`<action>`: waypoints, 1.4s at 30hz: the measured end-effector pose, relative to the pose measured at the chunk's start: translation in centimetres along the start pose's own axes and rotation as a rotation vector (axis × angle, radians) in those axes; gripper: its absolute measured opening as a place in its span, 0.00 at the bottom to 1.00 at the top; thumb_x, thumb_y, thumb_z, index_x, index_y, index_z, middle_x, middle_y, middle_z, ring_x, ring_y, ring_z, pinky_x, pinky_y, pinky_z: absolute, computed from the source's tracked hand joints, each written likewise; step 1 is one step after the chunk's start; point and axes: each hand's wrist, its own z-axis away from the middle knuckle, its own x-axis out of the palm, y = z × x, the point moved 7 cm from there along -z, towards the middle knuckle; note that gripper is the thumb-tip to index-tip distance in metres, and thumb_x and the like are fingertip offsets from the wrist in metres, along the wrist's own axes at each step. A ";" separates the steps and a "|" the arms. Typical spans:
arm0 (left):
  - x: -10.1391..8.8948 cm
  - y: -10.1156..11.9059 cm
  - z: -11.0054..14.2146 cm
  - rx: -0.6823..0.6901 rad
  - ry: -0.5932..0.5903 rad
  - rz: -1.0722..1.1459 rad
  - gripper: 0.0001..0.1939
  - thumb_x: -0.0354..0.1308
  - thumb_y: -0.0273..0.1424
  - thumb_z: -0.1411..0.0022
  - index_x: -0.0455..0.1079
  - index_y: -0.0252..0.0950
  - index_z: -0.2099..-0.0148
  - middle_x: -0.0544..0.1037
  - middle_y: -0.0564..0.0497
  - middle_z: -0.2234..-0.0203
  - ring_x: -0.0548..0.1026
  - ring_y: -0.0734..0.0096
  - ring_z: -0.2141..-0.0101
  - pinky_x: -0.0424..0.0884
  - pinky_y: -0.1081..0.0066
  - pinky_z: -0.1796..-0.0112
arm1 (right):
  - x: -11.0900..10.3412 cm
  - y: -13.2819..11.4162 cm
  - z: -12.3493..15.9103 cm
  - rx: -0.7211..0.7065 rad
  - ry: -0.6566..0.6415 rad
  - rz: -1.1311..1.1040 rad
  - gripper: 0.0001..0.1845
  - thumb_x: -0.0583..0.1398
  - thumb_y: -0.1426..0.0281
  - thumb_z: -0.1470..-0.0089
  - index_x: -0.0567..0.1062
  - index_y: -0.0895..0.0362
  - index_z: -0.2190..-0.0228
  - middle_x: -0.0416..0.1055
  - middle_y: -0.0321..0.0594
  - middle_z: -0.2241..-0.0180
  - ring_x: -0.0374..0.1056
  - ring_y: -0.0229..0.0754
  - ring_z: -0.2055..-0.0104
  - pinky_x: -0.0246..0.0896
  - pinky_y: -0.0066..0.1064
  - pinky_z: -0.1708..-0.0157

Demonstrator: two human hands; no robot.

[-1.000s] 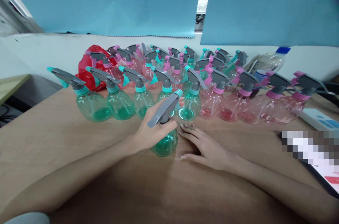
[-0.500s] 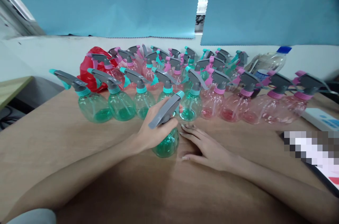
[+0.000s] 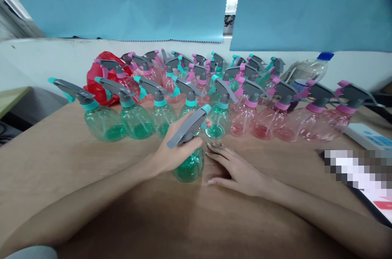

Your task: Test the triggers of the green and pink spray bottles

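Note:
My left hand (image 3: 176, 147) is closed round the neck of a green spray bottle (image 3: 190, 166), which stands upright on the wooden table (image 3: 122, 193). Its grey trigger head, tipped with turquoise, shows above my fingers and points away to the right. The collar is hidden by the hand. To the right of this bottle my right hand (image 3: 237, 169) rests on the tabletop, fingers spread and holding nothing. Just beyond both hands runs a row of spray bottles, green ones with turquoise collars (image 3: 137, 122) at left and pink ones with pink collars (image 3: 269, 122) at right, with some coloured liquid inside.
More spray bottles crowd behind the front row, beside a red plastic bag (image 3: 102, 83). A large clear bottle with a blue cap (image 3: 309, 69) leans at the back right. A white box (image 3: 367, 134) and a pixelated dark-edged flat device (image 3: 355, 185) lie on the right.
The view has shifted slightly, so everything sits a little farther left in it. Both hands keep their places, the left one still round the green spray bottle.

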 end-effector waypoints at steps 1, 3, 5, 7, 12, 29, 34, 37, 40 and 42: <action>0.0 0.1 0.0 0.001 0.006 -0.013 0.16 0.52 0.24 0.50 0.68 0.42 0.58 0.69 0.57 0.76 0.64 0.74 0.79 0.63 0.73 0.75 | 0.0 0.0 0.0 -0.001 0.001 0.003 0.41 0.57 0.48 0.45 0.57 0.57 0.38 0.57 0.52 0.38 0.51 0.54 0.35 0.51 0.52 0.39; -0.1 0.1 0.0 0.018 0.026 -0.012 0.17 0.53 0.24 0.50 0.68 0.42 0.57 0.73 0.55 0.72 0.69 0.70 0.75 0.67 0.71 0.70 | 0.0 -0.1 0.0 -0.002 -0.004 0.013 0.42 0.56 0.48 0.45 0.57 0.58 0.38 0.56 0.53 0.37 0.50 0.54 0.35 0.50 0.51 0.39; 0.0 0.0 0.1 0.028 0.027 0.008 0.18 0.54 0.24 0.49 0.68 0.44 0.55 0.76 0.54 0.67 0.72 0.68 0.70 0.69 0.70 0.66 | 0.0 -0.1 0.0 0.004 -0.015 0.022 0.42 0.56 0.48 0.45 0.57 0.59 0.38 0.56 0.53 0.37 0.50 0.53 0.34 0.49 0.51 0.38; 0.2 -0.4 0.2 0.027 0.018 0.024 0.20 0.54 0.24 0.47 0.67 0.45 0.52 0.76 0.53 0.64 0.74 0.67 0.68 0.70 0.69 0.65 | 0.1 0.0 0.0 0.007 -0.021 0.021 0.42 0.56 0.48 0.45 0.57 0.59 0.38 0.56 0.53 0.37 0.50 0.53 0.34 0.49 0.51 0.38; 0.4 -0.9 0.2 0.024 0.019 0.046 0.20 0.55 0.25 0.46 0.67 0.43 0.50 0.76 0.52 0.64 0.75 0.67 0.65 0.71 0.69 0.62 | 0.0 -0.1 0.0 -0.009 0.003 -0.004 0.41 0.57 0.48 0.46 0.57 0.57 0.38 0.57 0.52 0.37 0.50 0.54 0.35 0.50 0.52 0.39; 0.8 -0.9 0.2 0.038 -0.039 -0.031 0.30 0.54 0.24 0.46 0.60 0.44 0.41 0.75 0.51 0.58 0.74 0.71 0.69 0.72 0.68 0.63 | 0.0 -0.2 -0.1 -0.005 -0.026 0.017 0.41 0.56 0.48 0.44 0.58 0.60 0.39 0.56 0.54 0.37 0.49 0.53 0.34 0.50 0.51 0.38; 1.0 -1.0 0.2 0.079 -0.053 -0.027 0.30 0.55 0.23 0.46 0.58 0.45 0.41 0.74 0.49 0.54 0.76 0.69 0.67 0.73 0.68 0.63 | -0.1 -0.2 -0.2 -0.008 -0.028 0.014 0.41 0.56 0.48 0.44 0.57 0.60 0.38 0.56 0.54 0.37 0.48 0.53 0.34 0.48 0.51 0.38; 0.8 -1.1 0.2 0.112 -0.002 -0.012 0.31 0.56 0.23 0.47 0.57 0.46 0.42 0.74 0.49 0.52 0.77 0.66 0.63 0.73 0.68 0.65 | 0.0 -0.1 -0.2 -0.012 -0.036 0.012 0.42 0.56 0.48 0.44 0.57 0.61 0.38 0.55 0.54 0.37 0.47 0.53 0.34 0.47 0.51 0.37; 0.5 -1.0 0.3 0.131 0.058 -0.046 0.29 0.56 0.23 0.48 0.59 0.44 0.44 0.75 0.48 0.55 0.78 0.65 0.64 0.74 0.67 0.65 | 0.2 0.1 -0.1 -0.006 -0.036 0.016 0.42 0.56 0.48 0.45 0.57 0.61 0.38 0.55 0.54 0.37 0.48 0.52 0.34 0.47 0.50 0.37; 0.4 -0.9 0.4 0.130 0.084 -0.060 0.27 0.56 0.22 0.48 0.61 0.44 0.46 0.76 0.49 0.55 0.78 0.65 0.65 0.74 0.66 0.64 | 0.2 0.2 -0.1 -0.007 -0.024 0.016 0.41 0.56 0.48 0.45 0.58 0.60 0.39 0.56 0.54 0.37 0.49 0.53 0.34 0.48 0.51 0.38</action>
